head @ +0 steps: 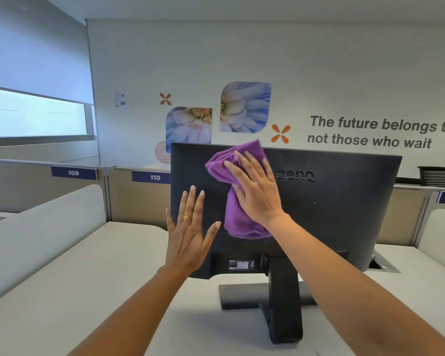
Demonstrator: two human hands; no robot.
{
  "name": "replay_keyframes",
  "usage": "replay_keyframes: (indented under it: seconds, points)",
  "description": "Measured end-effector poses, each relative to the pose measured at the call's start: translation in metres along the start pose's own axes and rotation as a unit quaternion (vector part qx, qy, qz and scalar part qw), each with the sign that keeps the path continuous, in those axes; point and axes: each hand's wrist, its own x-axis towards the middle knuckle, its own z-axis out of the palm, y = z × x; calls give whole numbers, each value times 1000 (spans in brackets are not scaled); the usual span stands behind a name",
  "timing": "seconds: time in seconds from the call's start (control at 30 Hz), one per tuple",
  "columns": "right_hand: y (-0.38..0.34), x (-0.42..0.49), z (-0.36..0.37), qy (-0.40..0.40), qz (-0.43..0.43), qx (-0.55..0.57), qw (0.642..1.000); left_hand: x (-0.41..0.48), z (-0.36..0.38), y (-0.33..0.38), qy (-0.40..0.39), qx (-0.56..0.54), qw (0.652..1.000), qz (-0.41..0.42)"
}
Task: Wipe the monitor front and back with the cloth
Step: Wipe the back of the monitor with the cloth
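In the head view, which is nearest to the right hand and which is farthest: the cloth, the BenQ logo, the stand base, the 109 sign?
From the right hand:
1. Cloth, under the palm, touching.
2. Logo, just right of it, on the monitor.
3. Base, below, on the desk.
4. 109 sign, far left.

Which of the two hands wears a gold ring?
The left hand, spread open by the left edge of the monitor, wears the gold ring. The right hand, pressing the purple cloth flat on its back, shows no ring.
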Motion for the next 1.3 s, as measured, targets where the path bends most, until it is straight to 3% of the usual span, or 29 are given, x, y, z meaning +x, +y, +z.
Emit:
replay_keyframes:
  seconds: [0.23, 0.5, 0.63, 0.7, 0.8, 0.9, 1.1, 1.3]
  points:
    - [85, -36, -38, 14, 181, 33, 983, 10, 20, 40, -37, 80, 995, 36]
    - [157, -77, -58, 62, 364, 86, 925, 6, 34, 51, -46, 108, 993, 20]
    - [172, -114, -52, 117, 470, 115, 867, 3, 36, 60, -55, 107, 993, -5]
    - [173, -140, -48, 147, 547, 150, 810, 0, 37, 65, -59, 110, 992, -24]
    - [164, -175, -38, 120, 655, 201, 718, -3, 38, 68, -72, 123, 989, -40]
    - [142, -201, -28, 91, 691, 222, 681, -2, 36, 68, -82, 122, 988, -46]
    - [96, -196, -30, 73, 690, 238, 680, -3, 35, 71, -82, 114, 989, -48]
    - [38, -190, -35, -6, 612, 238, 754, -4, 33, 73, -87, 126, 987, -53]
